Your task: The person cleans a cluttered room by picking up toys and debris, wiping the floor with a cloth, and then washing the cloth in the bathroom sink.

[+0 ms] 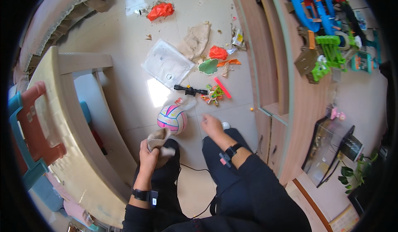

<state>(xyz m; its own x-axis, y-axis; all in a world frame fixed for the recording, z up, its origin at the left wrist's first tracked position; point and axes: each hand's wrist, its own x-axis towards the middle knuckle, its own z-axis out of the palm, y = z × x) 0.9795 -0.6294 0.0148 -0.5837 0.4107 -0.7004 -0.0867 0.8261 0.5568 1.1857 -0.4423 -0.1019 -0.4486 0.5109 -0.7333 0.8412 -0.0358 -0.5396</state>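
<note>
My left hand (pixel 148 156) grips a crumpled beige-grey cloth (pixel 157 138), possibly a sock, above my knee. Over the floor near my other knee is my right hand (pixel 211 124), fingers curled; whether it holds something small cannot be told. Between and beyond the hands lies a pink, white and blue ball (pixel 172 119). Past the ball are a black toy scope (pixel 190 90), a colourful plastic toy (pixel 214 95) and a clear plastic wrapper (pixel 187 103). Farther off lie a white plastic packet (pixel 168 64), a beige cloth (pixel 196 41), a green leaf-shaped piece (pixel 208 67) and red crumpled plastic (pixel 218 52).
A wooden bed frame (pixel 67 114) stands left, a wooden cabinet (pixel 264 45) right, with toys (pixel 331 48) on top. Another red plastic piece (pixel 160 11) lies amid debris at the far end. A black cable (pixel 199 169) runs between my legs.
</note>
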